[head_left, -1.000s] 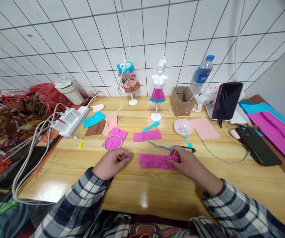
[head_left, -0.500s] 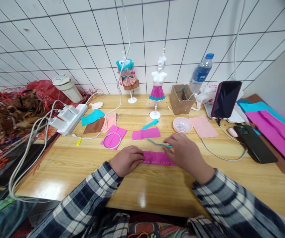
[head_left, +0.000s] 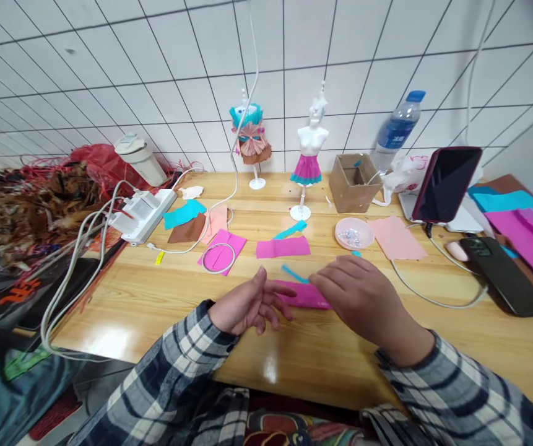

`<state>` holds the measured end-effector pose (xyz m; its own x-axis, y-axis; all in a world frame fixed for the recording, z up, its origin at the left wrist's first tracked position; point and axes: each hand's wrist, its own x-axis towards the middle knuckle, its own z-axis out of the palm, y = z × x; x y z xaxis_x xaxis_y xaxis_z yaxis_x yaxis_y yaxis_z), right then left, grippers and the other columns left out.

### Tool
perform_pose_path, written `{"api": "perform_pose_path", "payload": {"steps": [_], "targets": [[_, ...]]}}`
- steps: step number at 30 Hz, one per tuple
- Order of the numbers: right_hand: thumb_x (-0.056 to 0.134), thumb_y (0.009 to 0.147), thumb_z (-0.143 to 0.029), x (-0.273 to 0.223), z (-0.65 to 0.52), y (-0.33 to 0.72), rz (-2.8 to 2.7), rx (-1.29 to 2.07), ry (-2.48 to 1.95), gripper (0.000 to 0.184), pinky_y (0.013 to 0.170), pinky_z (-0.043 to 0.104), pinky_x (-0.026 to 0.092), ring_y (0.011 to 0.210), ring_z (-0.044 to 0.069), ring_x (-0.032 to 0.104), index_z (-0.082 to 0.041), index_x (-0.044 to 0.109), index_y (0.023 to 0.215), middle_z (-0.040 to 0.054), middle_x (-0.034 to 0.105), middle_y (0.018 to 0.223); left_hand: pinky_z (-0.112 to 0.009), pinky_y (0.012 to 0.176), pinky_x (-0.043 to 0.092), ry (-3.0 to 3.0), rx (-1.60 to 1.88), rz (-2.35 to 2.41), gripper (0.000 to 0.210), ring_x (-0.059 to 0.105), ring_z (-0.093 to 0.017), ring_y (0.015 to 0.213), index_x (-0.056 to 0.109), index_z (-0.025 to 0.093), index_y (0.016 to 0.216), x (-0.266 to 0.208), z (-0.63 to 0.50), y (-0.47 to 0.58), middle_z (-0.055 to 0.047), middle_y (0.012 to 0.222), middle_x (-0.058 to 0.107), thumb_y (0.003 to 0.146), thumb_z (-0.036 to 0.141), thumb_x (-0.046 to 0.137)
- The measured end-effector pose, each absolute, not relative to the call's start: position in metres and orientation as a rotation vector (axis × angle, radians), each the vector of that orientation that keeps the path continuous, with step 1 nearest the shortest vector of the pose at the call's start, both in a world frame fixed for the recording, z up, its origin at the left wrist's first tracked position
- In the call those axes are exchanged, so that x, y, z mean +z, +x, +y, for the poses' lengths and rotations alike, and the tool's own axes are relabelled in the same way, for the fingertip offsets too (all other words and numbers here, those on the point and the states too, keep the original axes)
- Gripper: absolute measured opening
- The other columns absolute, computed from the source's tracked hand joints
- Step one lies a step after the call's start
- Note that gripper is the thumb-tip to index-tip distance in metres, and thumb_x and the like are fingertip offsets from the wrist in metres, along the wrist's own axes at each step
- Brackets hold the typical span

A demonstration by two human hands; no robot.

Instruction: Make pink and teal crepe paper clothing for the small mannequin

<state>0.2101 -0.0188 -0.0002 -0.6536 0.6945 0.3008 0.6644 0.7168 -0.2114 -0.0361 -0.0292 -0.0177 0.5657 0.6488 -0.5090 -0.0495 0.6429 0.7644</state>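
My left hand (head_left: 253,302) is turned palm inward with its fingers spread, holding nothing, beside the left end of a magenta crepe-paper strip (head_left: 304,296) lying on the table. Over the right end of that strip is my right hand (head_left: 363,294), its fingers bent and pressed together. A narrow blue paper strip (head_left: 294,274) runs into its fingertips; the grip itself is partly hidden. A small blue bit (head_left: 356,253) shows just beyond the knuckles. Farther back lie another magenta piece (head_left: 283,247) and a blue strip (head_left: 291,230).
Behind stand a dress form in a magenta skirt (head_left: 306,168), a decorated form (head_left: 252,133), a cardboard box (head_left: 354,189) and a bottle (head_left: 398,130). A pink bowl of beads (head_left: 354,234) and phone (head_left: 505,275) sit right. White cables and a power strip (head_left: 148,217) lie left.
My left hand has lifted off the magenta strip and turned over, its fingers spreading. My right hand's fingers have drawn together at the blue strip. The view has shifted slightly left.
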Motion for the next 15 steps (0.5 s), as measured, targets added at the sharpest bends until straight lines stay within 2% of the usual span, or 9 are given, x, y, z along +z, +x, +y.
{"api": "perform_pose_path", "payload": {"steps": [3, 8, 12, 15], "targets": [[0.045, 0.094, -0.019, 0.002, -0.032, 0.213, -2.519, 0.219, -0.915, 0.027, 0.106, 0.048, 0.036, 0.103, 0.021, 0.059, -0.029, 0.065, 0.109, 0.0043, 0.070, 0.102, -0.016, 0.040, 0.038, 0.688, 0.463, 0.875, 0.076, 0.065, -0.014, 0.058, 0.061, 0.014, 0.116, -0.011, -0.030, -0.026, -0.010, 0.081, 0.071, 0.077, 0.076, 0.044], [0.049, 0.093, -0.019, -0.012, -0.041, 0.224, -2.481, 0.369, -0.926, 0.032, 0.112, 0.052, 0.031, 0.110, 0.022, 0.058, -0.036, 0.062, 0.116, 0.0008, 0.070, 0.111, -0.020, 0.056, 0.049, 0.780, 0.456, 0.950, 0.040, 0.063, -0.011, 0.059, 0.065, 0.015, 0.097, -0.010, -0.033, -0.019, -0.003, 0.072, 0.069, 0.071, 0.042, 0.077], [0.052, 0.090, -0.023, -0.016, -0.043, 0.230, -2.488, 0.277, -0.853, 0.034, 0.112, 0.053, 0.028, 0.112, 0.024, 0.058, -0.038, 0.058, 0.121, -0.0003, 0.068, 0.115, -0.021, 0.053, 0.046, 1.013, 0.478, 1.046, 0.032, 0.057, -0.010, 0.054, 0.063, 0.014, 0.077, -0.014, -0.035, -0.016, -0.001, 0.064, 0.065, 0.072, 0.043, 0.074], [0.050, 0.090, -0.032, -0.022, -0.029, 0.226, -2.270, 0.344, -0.982, 0.037, 0.107, 0.053, 0.033, 0.114, 0.027, 0.056, -0.029, 0.054, 0.127, 0.0050, 0.064, 0.120, -0.022, 0.057, 0.045, 1.357, 0.643, 1.224, 0.024, 0.055, -0.011, 0.059, 0.067, 0.015, 0.075, -0.010, -0.024, -0.023, -0.001, 0.064, 0.065, 0.074, 0.039, 0.072]]}}
